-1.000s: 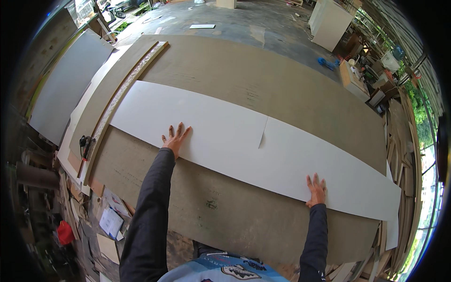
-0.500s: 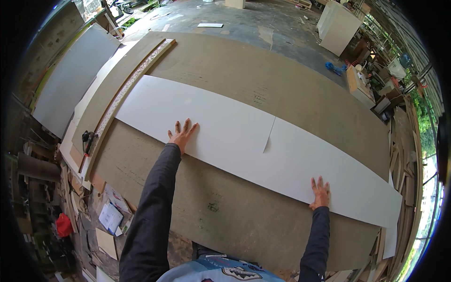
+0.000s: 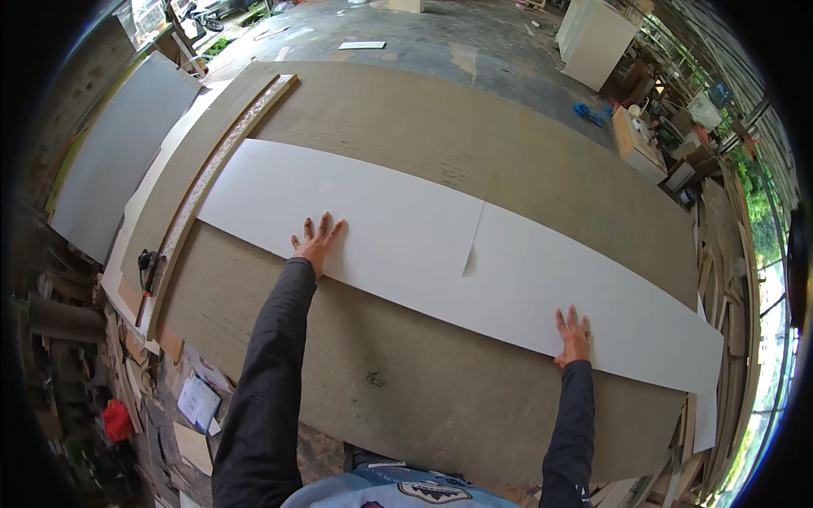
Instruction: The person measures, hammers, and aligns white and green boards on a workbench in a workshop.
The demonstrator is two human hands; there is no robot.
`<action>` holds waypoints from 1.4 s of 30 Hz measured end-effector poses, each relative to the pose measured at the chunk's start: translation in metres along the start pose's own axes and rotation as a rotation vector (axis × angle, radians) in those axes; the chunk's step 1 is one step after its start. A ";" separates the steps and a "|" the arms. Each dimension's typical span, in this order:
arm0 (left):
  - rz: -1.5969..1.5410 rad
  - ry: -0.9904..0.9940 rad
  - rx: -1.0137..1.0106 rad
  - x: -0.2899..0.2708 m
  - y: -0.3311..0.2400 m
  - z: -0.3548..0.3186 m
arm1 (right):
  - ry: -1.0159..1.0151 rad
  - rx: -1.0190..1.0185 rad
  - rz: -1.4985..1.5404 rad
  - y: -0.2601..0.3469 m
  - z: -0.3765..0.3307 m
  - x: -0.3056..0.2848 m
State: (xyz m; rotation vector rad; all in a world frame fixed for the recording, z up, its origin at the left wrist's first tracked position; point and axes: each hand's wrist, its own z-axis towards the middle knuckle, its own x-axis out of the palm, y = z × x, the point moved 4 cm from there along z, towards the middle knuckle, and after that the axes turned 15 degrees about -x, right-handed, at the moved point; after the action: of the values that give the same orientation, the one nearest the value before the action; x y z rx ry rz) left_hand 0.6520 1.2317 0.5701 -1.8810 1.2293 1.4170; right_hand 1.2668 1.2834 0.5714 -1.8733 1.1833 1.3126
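A long white board point(image 3: 406, 229) lies flat across a large brown worktop point(image 3: 389, 106), its left end up against a wooden rail point(image 3: 190, 199). A thin dark line runs partway across the board, from the far edge toward its middle. My left hand point(image 3: 317, 243) rests on the board's near side, left of that line, fingers spread. Farther right, my right hand point(image 3: 574, 337) also lies on the near edge with its fingers stretched out. Neither hand is wrapped round anything. A small black and red tool point(image 3: 148, 269) sits at the rail's near end.
White sheets point(image 3: 127, 152) stand at the left. Below them are papers on a clipboard point(image 3: 199, 401), wood offcuts and a red item point(image 3: 117, 420). Long wood strips point(image 3: 720, 254) line the right side. A white cabinet point(image 3: 593, 38) and blue bundle point(image 3: 590, 113) are beyond the worktop.
The view has shifted slightly, so the scene sits a little farther left. Both hands stay on the white board in nearly the same places, fingers still spread.
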 end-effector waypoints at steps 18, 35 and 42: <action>-0.033 0.006 -0.004 -0.013 -0.008 0.012 | -0.015 -0.008 0.027 -0.007 0.018 -0.007; -0.029 0.015 0.000 -0.021 -0.018 0.030 | -0.011 -0.014 -0.003 -0.016 0.036 -0.013; -0.018 -0.005 0.007 -0.024 -0.020 0.035 | 0.018 -0.008 -0.007 -0.021 0.046 -0.012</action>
State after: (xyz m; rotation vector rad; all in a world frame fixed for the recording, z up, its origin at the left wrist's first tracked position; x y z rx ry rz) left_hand 0.6503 1.2783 0.5778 -1.8785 1.2103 1.4051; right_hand 1.2640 1.3343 0.5646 -1.8968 1.1820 1.3007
